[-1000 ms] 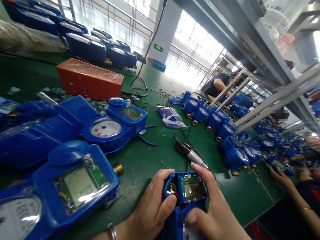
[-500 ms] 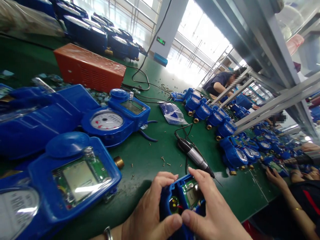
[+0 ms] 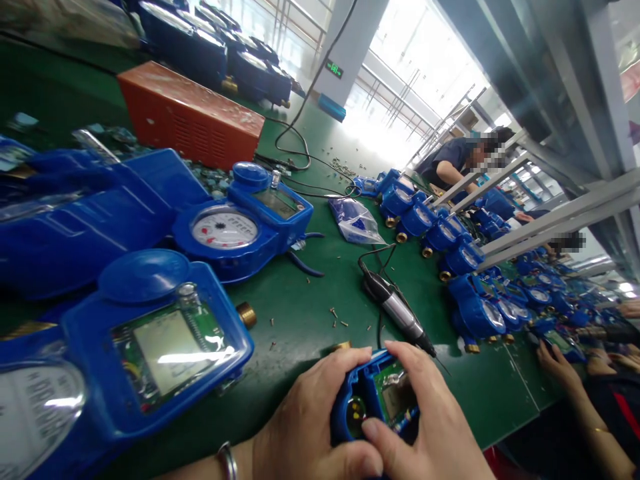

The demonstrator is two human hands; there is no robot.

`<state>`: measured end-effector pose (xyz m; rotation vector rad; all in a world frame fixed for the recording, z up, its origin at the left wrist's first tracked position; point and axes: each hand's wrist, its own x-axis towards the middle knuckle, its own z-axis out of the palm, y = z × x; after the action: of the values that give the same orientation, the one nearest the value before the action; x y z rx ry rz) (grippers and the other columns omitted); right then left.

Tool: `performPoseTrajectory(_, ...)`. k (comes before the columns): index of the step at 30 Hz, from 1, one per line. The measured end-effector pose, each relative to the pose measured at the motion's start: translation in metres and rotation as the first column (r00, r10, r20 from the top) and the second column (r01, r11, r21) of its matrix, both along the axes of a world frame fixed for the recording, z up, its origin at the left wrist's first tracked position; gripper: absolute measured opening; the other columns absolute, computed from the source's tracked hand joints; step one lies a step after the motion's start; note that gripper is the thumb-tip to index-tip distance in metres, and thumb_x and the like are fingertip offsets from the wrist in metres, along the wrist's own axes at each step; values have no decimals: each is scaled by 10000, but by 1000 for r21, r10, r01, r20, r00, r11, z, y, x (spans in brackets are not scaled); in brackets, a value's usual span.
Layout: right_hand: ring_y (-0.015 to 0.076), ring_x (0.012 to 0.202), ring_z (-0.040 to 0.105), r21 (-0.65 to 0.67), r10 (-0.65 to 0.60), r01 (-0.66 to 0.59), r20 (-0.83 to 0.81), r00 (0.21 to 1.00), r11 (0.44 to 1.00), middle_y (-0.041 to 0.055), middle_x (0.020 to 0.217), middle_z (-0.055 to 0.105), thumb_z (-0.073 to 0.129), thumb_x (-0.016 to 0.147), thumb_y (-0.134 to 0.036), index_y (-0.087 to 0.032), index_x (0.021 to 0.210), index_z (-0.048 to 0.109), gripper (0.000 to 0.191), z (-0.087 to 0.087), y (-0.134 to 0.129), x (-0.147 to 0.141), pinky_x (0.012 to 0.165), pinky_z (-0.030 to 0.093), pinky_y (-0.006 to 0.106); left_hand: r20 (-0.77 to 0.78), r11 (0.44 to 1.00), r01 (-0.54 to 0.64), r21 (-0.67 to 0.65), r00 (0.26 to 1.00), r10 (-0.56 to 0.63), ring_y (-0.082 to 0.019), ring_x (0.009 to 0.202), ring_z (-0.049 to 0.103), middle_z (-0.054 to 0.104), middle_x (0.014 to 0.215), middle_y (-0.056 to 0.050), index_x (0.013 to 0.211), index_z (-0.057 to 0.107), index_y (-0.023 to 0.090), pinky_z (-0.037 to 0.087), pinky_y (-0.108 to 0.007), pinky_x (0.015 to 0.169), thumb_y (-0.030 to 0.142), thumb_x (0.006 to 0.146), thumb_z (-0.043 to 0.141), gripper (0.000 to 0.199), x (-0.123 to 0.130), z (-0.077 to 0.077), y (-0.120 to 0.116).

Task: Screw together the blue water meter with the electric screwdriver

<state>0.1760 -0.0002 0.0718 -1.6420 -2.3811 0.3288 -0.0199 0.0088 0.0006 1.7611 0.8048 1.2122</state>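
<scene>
Between my hands is a blue water meter (image 3: 367,395) with its housing uncovered, showing a green circuit board with a small display and a round well beside it. My left hand (image 3: 310,417) wraps its left side, fingers over the top edge. On the other side, my right hand (image 3: 433,417) grips the rim, its thumb across the near part of the housing. A brass fitting (image 3: 343,346) peeks out beyond my left fingers. An electric screwdriver (image 3: 400,313) lies just past the meter, its bit pointing toward the right.
Blue water meters (image 3: 170,360) stand close on the left, before an orange-red metal box (image 3: 193,120). Loose screws (image 3: 340,319) and a plastic bag (image 3: 355,220) lie on the green table (image 3: 295,320). More meters (image 3: 475,310) line the right, near a co-worker's hand (image 3: 557,367).
The whole view has shifted slightly, with the surroundings sitting farther right. Both hands still hold the meter, which looks slightly turned, and a brass fitting now shows behind my left fingers.
</scene>
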Motion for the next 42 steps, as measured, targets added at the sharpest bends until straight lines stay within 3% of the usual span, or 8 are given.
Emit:
performPoseTrajectory(6, 343, 1124, 565, 87, 35, -39, 46, 998, 995, 128, 1270, 533, 695, 667, -368, -276, 1353, 332, 782, 1, 2, 1, 875, 541, 520, -23, 996, -49, 75, 998, 51, -228, 1148, 525, 537, 1252, -35, 1310, 327, 276, 381, -346, 1062, 389, 817, 571, 561, 4, 1, 0)
performPoseTrajectory(20, 318, 978, 651, 240, 152, -159, 48, 987, 958, 205, 1174, 584, 581, 633, -345, -143, 1186, 497, 595, 16, 20, -13, 768, 585, 437, 38, 985, -70, 157, 997, 65, -194, 1157, 524, 549, 1260, -36, 1311, 337, 249, 324, -272, 1086, 425, 848, 545, 537, 6, 5, 8)
performPoseTrajectory(27, 335, 1080, 592, 141, 133, -132, 2, 991, 981, 181, 1232, 544, 650, 660, -432, -171, 1211, 467, 636, 16, 19, -13, 874, 535, 473, 26, 989, -16, 149, 1000, 12, -239, 1166, 519, 535, 1261, -65, 1325, 309, 267, 349, -373, 1085, 516, 888, 458, 524, 5, -4, 11)
performPoseTrajectory(31, 341, 1258, 444, -140, 47, -79, -217, 975, 987, 141, 1376, 420, 626, 687, -676, -242, 1343, 345, 836, 19, 18, -1, 1033, 400, 509, 71, 993, 62, 104, 995, -69, -229, 1153, 518, 520, 1251, -49, 1326, 328, 282, 392, -330, 1041, 565, 895, 429, 525, 1, -3, 18)
performPoseTrajectory(33, 319, 1289, 410, -337, -80, -73, -419, 904, 939, 121, 1405, 392, 591, 698, -712, -266, 1382, 297, 868, 16, 17, 8, 1064, 367, 478, 81, 993, 96, 66, 992, -102, -227, 1159, 509, 514, 1255, -36, 1326, 336, 290, 403, -318, 1026, 540, 905, 424, 497, -1, -3, 19)
performPoseTrajectory(35, 301, 1260, 448, -434, -222, -85, -608, 763, 897, 118, 1397, 408, 597, 730, -671, -277, 1380, 305, 814, 9, 15, 18, 1027, 414, 437, 81, 993, 118, 20, 990, -119, -230, 1169, 499, 505, 1271, -29, 1326, 340, 295, 411, -321, 1016, 485, 908, 426, 467, -1, -3, 18)
performPoseTrajectory(38, 276, 1137, 558, -441, -315, -100, -764, 563, 892, 130, 1325, 484, 618, 772, -575, -278, 1345, 360, 695, -6, 8, 26, 919, 497, 402, 73, 991, 126, -53, 990, -122, -237, 1181, 489, 492, 1296, -27, 1317, 347, 293, 410, -333, 1014, 404, 888, 444, 454, -2, -4, 16)
performPoseTrajectory(42, 241, 1051, 608, -439, -347, -146, -839, 419, 886, 115, 1220, 570, 584, 834, -484, -263, 1313, 419, 552, -19, -4, 25, 902, 503, 375, 44, 984, 154, -93, 988, -150, -231, 1185, 486, 479, 1314, -15, 1320, 326, 305, 418, -327, 1005, 389, 901, 411, 436, -3, -3, 19)
